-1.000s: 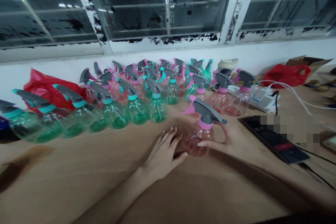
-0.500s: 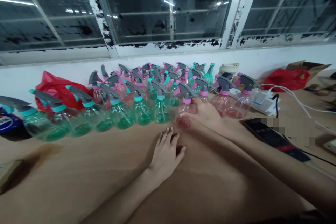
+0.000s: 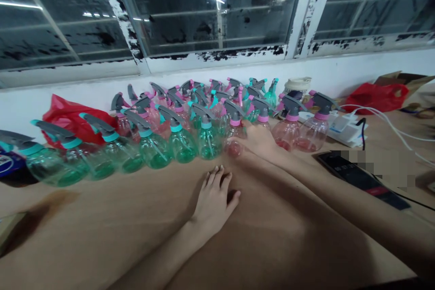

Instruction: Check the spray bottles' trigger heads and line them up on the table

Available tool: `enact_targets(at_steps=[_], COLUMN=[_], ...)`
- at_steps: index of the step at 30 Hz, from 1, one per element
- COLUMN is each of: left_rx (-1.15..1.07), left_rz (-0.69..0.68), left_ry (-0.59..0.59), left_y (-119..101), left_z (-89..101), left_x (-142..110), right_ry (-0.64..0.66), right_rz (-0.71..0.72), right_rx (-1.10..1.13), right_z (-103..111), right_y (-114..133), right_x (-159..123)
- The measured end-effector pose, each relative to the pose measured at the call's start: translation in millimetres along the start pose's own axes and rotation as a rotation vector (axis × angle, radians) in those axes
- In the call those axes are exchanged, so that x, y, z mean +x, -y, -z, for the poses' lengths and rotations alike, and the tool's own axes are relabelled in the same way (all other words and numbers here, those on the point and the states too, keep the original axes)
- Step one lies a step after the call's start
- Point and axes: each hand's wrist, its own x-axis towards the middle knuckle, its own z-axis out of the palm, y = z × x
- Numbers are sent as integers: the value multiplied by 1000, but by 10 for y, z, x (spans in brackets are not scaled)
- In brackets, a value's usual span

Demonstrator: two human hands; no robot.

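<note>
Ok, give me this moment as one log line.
right hand: holding pink bottle | left hand: palm down, table | beside pink bottle: green bottle

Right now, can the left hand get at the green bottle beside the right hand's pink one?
Likely yes: the left hand rests empty on the table in front of the green bottle, nothing visible between them.

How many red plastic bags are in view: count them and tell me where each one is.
2. One red bag sits behind the green spray bottles at left; the other bag lies at right, before the cardboard box. Others may be hidden.
</note>
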Motion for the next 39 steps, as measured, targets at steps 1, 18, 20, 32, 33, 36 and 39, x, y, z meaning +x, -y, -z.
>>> enact_targets(at_steps=[1,18,20,32,33,36,39], left_rx=[4,51,56,29,19,-28,-111], left_rz=[0,-24,-26,-29,-30,-51,-140], left_ry=[0,-11,-13,-28,-39,-58,-33], left_y=[1,45,44,64,62,41,-12], left_z=[1,7,11,5,6,21,54], left_x=[0,9,11,10,10,2,-25], right_ry=[-1,-264,-190,-109,-95,-90,-114], right_rz=[-1,-126,-165,-154,-137,-36,116], right_rx=[14,57,7,-168,-184,-213,-197], right_z=[-3,283,236,300,332,424,501], right_y=[0,-677,-630,-511,-492,-413,-302], right_x=[-22,-261,-186,-426,-504,-780,-1077])
